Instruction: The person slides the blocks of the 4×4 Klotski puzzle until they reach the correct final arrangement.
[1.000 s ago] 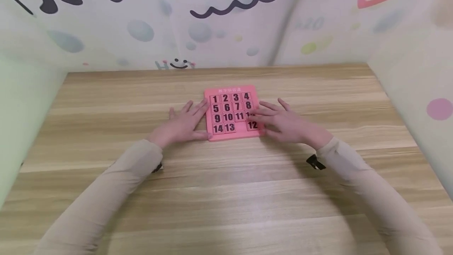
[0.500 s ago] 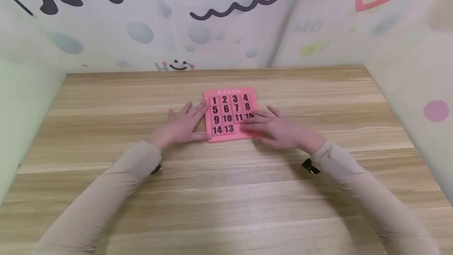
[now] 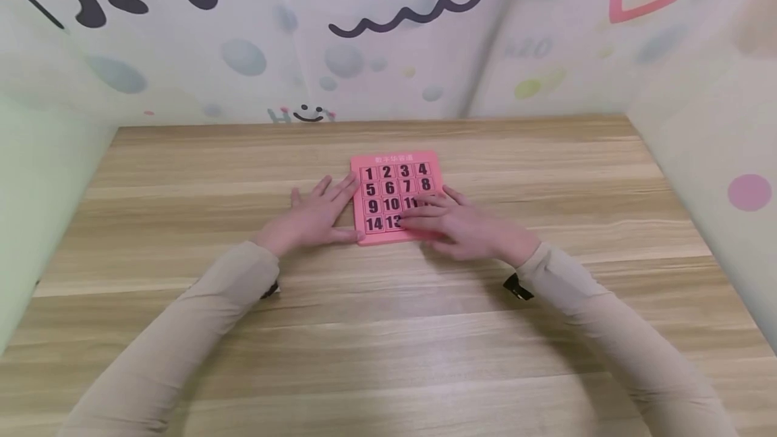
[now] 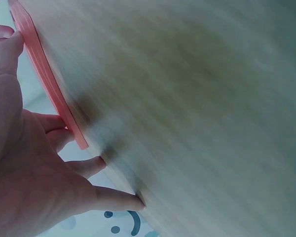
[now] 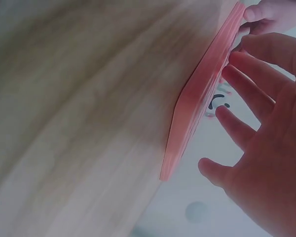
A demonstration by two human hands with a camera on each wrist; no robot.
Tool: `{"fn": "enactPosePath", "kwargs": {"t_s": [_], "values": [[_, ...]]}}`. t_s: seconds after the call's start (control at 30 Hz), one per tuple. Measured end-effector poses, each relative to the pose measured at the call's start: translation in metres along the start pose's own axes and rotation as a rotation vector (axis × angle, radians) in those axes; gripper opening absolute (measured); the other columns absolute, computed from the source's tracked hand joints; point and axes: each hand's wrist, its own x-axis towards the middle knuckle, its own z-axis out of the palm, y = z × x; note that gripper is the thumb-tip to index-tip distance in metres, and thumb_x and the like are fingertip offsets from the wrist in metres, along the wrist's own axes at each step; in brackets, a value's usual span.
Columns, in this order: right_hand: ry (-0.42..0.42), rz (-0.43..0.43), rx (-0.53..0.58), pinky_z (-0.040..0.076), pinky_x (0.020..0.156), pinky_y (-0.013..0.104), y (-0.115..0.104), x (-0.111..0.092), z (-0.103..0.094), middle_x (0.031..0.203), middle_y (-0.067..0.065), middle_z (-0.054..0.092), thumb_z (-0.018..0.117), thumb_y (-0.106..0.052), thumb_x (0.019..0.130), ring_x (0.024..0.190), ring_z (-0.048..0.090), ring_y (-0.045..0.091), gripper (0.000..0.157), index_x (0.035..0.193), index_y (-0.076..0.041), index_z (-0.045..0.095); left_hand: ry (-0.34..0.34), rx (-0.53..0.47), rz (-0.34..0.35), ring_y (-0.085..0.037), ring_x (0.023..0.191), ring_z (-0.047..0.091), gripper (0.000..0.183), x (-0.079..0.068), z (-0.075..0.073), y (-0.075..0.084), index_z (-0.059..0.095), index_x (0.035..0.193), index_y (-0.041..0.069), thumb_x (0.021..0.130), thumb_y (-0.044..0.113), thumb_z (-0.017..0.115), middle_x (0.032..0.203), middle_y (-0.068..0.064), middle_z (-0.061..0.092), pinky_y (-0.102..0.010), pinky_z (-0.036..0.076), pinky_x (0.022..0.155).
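Note:
A pink number sliding puzzle (image 3: 364,160) lies flat on the wooden table, its black-numbered tiles in rows. My left hand (image 3: 309,218) rests at its left side with fingers spread; thumb at the near left corner, fingertips along the edge. In the left wrist view, two outer fingers touch the table beyond the pink edge (image 4: 44,74). My right hand (image 3: 470,228) lies over the puzzle's lower right, fingers extended onto the tiles next to 13. It hides the bottom-right tiles and part of the 11. The right wrist view shows its fingertips at the puzzle's face (image 5: 187,113).
The wood-grain table (image 3: 388,342) spreads around the puzzle on all sides. A white wall (image 3: 388,66) with printed dots and dark lettering stands behind it, and side walls close off left and right. Both wrists carry small black straps (image 3: 518,286).
My right hand has slid left across the puzzle's bottom row, from over the 12 tile at the right to beside the 13. My left hand has stayed in place.

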Motion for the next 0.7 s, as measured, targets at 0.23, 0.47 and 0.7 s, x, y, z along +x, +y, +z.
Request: {"fn": "enactPosePath", "kwargs": {"t_s": [0.23, 0.47, 0.7], "values": [[0.022, 0.008, -0.017, 0.009, 0.112, 0.063, 0.0, 0.008, 0.0, 0.148, 0.003, 0.044, 0.058, -0.025, 0.096, 0.141, 0.025, 0.033, 0.048, 0.142, -0.014, 0.05, -0.001, -0.003, -0.002, -0.042, 0.143, -0.005, 0.097, -0.002, -0.001, 0.001, 0.003, 0.156, 0.013, 0.089, 0.06, 0.055, 0.161, -0.001, -0.007, -0.077, -0.006, 0.098], [-0.04, -0.004, -0.008, 0.005, 0.112, 0.063, -0.003, 0.002, -0.003, 0.15, 0.002, 0.041, 0.056, -0.024, 0.096, 0.143, 0.02, 0.034, 0.048, 0.142, -0.014, 0.05, 0.006, -0.002, -0.003, -0.042, 0.143, -0.005, 0.098, -0.002, 0.0, 0.002, 0.002, 0.156, 0.013, 0.089, 0.06, 0.056, 0.161, -0.001, -0.007, -0.077, -0.006, 0.098], [-0.002, 0.037, 0.034, 0.006, 0.112, 0.065, 0.004, -0.003, -0.006, 0.146, 0.002, 0.047, 0.058, -0.02, 0.094, 0.141, 0.025, 0.034, 0.044, 0.138, -0.014, 0.055, 0.004, -0.009, -0.004, -0.042, 0.143, -0.005, 0.098, -0.001, 0.0, 0.002, 0.002, 0.156, 0.013, 0.089, 0.06, 0.057, 0.161, -0.001, -0.007, -0.077, -0.007, 0.098]]}}
